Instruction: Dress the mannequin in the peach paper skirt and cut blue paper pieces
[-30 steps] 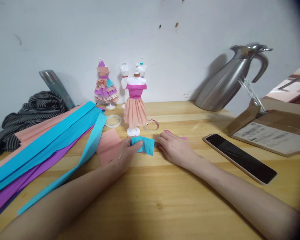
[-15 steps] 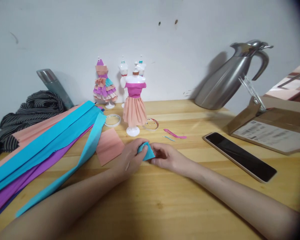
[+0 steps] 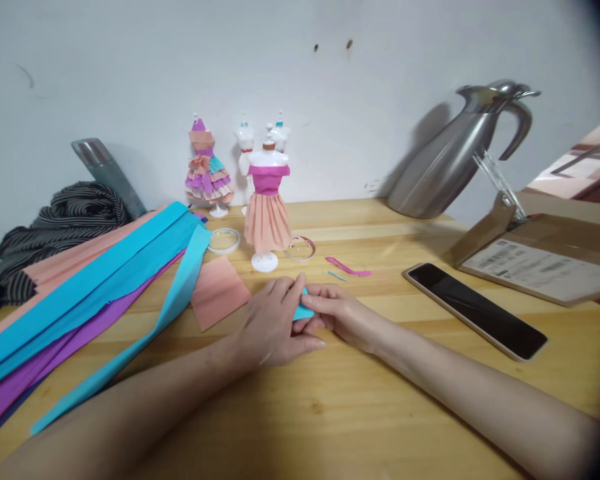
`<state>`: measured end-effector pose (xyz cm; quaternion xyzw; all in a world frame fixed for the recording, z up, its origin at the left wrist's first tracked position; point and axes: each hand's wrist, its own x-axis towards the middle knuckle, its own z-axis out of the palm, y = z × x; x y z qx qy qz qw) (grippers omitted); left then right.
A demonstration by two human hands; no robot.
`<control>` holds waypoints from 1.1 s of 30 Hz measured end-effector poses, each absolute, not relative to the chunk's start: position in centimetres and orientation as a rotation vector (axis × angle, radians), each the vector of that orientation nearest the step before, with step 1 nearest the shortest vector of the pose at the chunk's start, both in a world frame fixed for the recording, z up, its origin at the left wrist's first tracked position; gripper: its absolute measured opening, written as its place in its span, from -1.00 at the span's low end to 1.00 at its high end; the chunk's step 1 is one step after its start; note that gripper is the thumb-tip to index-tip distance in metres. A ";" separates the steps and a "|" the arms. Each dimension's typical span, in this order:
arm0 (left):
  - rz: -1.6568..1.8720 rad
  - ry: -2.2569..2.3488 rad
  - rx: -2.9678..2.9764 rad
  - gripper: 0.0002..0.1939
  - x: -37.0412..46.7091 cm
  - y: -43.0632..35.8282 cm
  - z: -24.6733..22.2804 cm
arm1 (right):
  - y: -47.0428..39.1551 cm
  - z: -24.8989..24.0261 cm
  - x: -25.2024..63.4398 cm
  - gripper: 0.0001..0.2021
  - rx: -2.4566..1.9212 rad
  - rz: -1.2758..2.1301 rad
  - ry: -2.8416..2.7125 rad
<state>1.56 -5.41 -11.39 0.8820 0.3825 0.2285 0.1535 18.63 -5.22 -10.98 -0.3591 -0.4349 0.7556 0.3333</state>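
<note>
A small blue piece (image 3: 303,308) is pinched between the thumb and fingers of my right hand (image 3: 343,315). My left hand (image 3: 275,323) lies over its left side, back of the hand up, thumb stretched out and apart from the fingers. Just behind the hands stands a small mannequin (image 3: 267,220) in a magenta top and peach pleated skirt. A peach square (image 3: 219,292) lies left of my left hand. Magenta and blue scraps (image 3: 347,268) rest behind my right hand.
Blue, peach and purple strips (image 3: 145,267) cover the left side, beside a striped cloth (image 3: 75,213) and a bottle (image 3: 107,175). Several dressed or bare mannequins (image 3: 208,167) stand behind, near tape rolls (image 3: 224,241). On the right are a phone (image 3: 475,310), a metal jug (image 3: 445,157) and a cardboard box (image 3: 545,257).
My left hand has turned back up, its thumb off the blue piece and extended. My right thumb now presses on the blue piece, which shows less between the hands.
</note>
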 end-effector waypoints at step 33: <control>0.873 0.907 1.262 -0.56 1.3 -3.6 -11.4 | -4.4 -10.4 19.1 -0.71 -1.147 1.265 -1.509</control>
